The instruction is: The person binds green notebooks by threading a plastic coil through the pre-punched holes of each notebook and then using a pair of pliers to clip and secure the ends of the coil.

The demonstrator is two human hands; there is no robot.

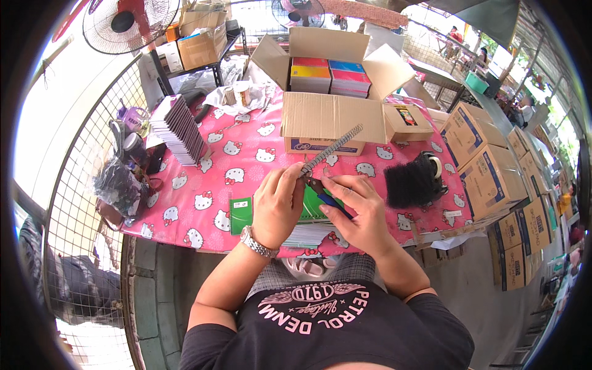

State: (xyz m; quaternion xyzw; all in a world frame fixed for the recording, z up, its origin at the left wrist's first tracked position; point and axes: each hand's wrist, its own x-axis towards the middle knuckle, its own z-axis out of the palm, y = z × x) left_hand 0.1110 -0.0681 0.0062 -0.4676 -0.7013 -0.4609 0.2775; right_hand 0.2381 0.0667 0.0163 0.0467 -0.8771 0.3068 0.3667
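Observation:
My left hand [277, 199], with a metal-banded watch on its wrist, is closed around the near end of a grey wire spiral [336, 148]. The spiral slants up and away to the right; whether pages hang from it is hidden by my hands. My right hand [357, 209] grips blue-handled pliers [330, 198], whose dark jaws meet the spiral's near end beside my left fingertips. Under my hands lie green spiral notebooks [241, 216], with a stack of white page edges [308, 235] at the table's front edge.
An open carton [333, 110] of colourful notebooks stands at the back. A tall stack of notebooks [177, 129] stands left on the pink tablecloth [237, 176]. Black bristly material [408, 184] lies right, near stacked cartons [493, 176]. Bags and bottles [126, 179] crowd the left edge.

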